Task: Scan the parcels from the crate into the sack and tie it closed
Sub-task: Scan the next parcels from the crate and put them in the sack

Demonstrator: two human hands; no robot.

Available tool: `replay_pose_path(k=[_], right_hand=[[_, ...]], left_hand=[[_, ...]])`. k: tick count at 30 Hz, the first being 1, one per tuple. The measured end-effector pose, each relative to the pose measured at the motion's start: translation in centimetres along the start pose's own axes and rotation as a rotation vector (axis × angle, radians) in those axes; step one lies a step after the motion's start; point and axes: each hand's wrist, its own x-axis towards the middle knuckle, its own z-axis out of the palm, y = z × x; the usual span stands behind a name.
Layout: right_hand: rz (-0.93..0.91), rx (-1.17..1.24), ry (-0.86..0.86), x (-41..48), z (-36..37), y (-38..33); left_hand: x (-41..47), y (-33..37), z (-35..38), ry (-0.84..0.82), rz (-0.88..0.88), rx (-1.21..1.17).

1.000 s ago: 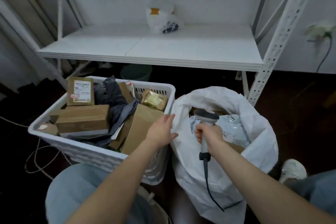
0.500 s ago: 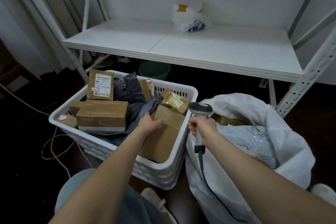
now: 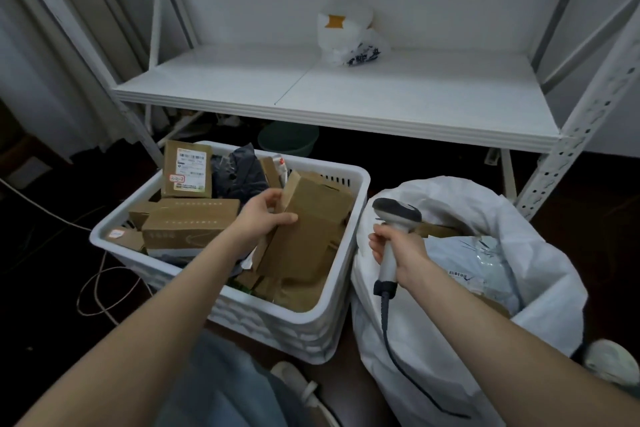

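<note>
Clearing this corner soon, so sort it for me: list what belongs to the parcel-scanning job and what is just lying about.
Job in hand:
crate
cardboard parcel, held by the left hand
scanner, held by the right hand
sack
grey mailer, already in the sack

Lying about:
plastic bag on the shelf
green basin under the shelf

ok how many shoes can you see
2: one shoe at the bottom, just in front of the crate, and the other shoe at the right edge beside the sack. Both are partly hidden.
</note>
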Motion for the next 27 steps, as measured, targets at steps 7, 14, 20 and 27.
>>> replay_pose_path(k=[7, 14, 20, 27], right_hand=[[0.078, 0.105, -0.189, -3.9, -3.5, -3.2], [0.065, 0.153, -0.146, -6.9, -8.0, -3.9], [-0.110, 0.156, 0.054, -8.2, -10.2, -3.6], [-0.304, 0.030, 0.196, -9.4, -12.6, -1.9]], left_hand=[[-5.1, 4.9, 0.8, 0.156, 0.678, 0.417], [-8.4, 7.0, 6.9, 0.164, 0.959, 0.462], [-9.1, 7.4, 10.3, 0.064, 0.322, 0.078], [-8.9, 8.0, 13.3, -0.226, -0.206, -0.416]])
